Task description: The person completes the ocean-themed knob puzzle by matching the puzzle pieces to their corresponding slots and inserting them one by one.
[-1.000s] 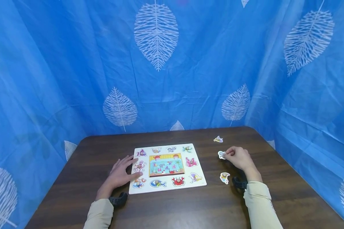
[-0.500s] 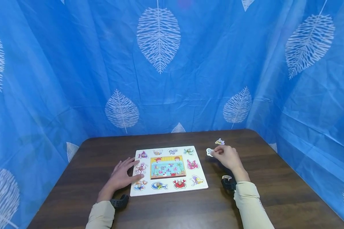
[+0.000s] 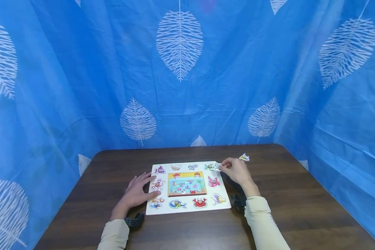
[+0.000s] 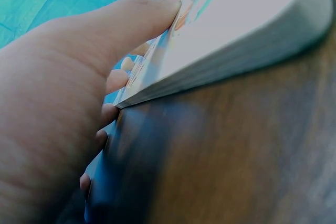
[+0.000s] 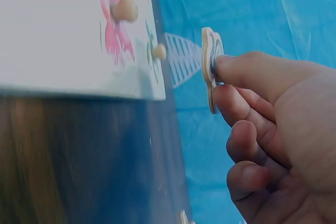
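A white wooden peg puzzle board [image 3: 187, 208] with sea-animal pieces and an aquarium picture lies on the brown table. My left hand [image 3: 139, 192] rests on its left edge, fingers spread, thumb [image 4: 142, 17] on the board's face. My right hand [image 3: 237, 172] pinches a grey-and-white puzzle piece [image 5: 210, 72] between thumb and forefinger, held up off the table by the board's far right corner. In the head view that piece overlaps the green turtle-like piece [image 3: 208, 167]. A pink piece with a wooden knob [image 5: 125, 10] sits in the board below it.
A loose yellow-and-purple fish piece [image 3: 244, 157] lies on the table beyond my right hand. Along the board's front edge sit a red crab piece [image 3: 200, 202] and a blue striped fish piece [image 3: 177, 204]. A blue curtain [image 3: 181, 104] with white leaves hangs behind the table.
My right hand has moved left with the grey-and-white piece, from the table's right side to the board's corner. My left hand stays on the board's edge. The view has shifted slightly.
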Demonstrator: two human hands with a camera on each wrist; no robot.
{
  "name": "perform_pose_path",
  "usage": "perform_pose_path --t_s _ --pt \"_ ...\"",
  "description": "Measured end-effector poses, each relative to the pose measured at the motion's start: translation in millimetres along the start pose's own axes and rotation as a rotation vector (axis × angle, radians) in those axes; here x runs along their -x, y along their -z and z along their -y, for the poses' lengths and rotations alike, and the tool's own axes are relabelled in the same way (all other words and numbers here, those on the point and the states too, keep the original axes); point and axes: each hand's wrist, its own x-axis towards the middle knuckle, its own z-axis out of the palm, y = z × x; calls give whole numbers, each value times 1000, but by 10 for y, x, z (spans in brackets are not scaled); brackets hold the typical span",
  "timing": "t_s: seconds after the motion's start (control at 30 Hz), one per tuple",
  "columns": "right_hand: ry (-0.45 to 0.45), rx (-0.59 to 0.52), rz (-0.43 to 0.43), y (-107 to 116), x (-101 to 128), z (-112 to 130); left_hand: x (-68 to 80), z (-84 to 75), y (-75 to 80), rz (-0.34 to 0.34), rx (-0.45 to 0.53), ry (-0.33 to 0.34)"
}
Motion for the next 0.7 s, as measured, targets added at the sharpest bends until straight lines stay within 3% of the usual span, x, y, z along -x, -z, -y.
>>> perform_pose_path --t_s 0.7 --pt "-3 12 18 -396 -216 421 -2 -9 -5 -15 -14 3"
